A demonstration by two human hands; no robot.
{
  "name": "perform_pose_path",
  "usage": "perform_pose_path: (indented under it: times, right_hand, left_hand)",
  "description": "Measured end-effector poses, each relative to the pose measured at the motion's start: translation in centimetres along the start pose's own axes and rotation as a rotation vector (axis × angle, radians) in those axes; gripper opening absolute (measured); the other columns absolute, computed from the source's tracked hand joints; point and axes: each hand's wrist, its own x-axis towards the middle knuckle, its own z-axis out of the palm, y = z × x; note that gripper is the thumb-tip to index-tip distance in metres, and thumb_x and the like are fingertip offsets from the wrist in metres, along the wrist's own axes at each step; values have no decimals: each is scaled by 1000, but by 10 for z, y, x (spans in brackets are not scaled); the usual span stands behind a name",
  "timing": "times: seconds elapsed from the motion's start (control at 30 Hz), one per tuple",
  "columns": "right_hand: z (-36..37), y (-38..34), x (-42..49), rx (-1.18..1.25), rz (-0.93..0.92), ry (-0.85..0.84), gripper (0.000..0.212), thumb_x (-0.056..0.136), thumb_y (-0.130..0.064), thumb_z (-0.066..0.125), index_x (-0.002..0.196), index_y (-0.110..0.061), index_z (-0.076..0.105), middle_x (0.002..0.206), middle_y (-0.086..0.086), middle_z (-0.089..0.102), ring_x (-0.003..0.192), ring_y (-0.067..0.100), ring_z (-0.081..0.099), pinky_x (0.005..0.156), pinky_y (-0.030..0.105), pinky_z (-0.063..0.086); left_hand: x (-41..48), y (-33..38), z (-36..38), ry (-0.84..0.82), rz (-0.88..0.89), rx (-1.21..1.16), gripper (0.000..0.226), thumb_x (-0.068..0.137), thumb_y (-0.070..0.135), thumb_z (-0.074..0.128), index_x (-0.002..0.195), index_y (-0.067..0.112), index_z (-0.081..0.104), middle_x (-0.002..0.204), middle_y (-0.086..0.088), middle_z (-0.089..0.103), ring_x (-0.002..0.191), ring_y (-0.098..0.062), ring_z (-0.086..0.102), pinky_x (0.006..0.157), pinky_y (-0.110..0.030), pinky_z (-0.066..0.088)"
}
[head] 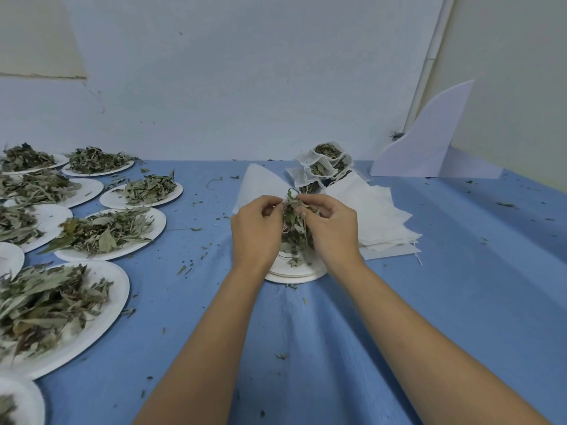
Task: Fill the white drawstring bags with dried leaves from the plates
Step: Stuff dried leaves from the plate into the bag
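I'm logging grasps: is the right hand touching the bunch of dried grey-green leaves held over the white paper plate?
Touching. The head view shows the right hand with its fingers curled round the bunch of dried grey-green leaves, with no gap between them.

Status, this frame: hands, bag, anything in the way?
Left hand and right hand pinch the leaf-filled bag above a plate. Filled bags piled behind. No obstruction seen.

Grey-green dried leaves (101, 231) are heaped on white plates (115, 286) at left. One leaf clump (296, 222) is held upright over a near-centre plate stack (294, 274). Filled drawstring bags (325, 162) are piled far centre; flat empty bags (380, 219) are stacked at right.
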Motion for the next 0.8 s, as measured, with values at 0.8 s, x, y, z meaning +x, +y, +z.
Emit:
perform_pose_path:
  times: [0.8]
  right_hand:
    - [-6, -6, 7, -199, 110, 133, 34, 76, -9, 63, 61, -39, 69, 70, -14, 71, 77, 10, 68, 74, 30, 56]
  left_hand:
    - [-1, 7, 0, -416, -32, -260, 29, 85, -1, 59, 96, 24, 65, 73, 3, 51, 64, -4, 50, 64, -15, 44]
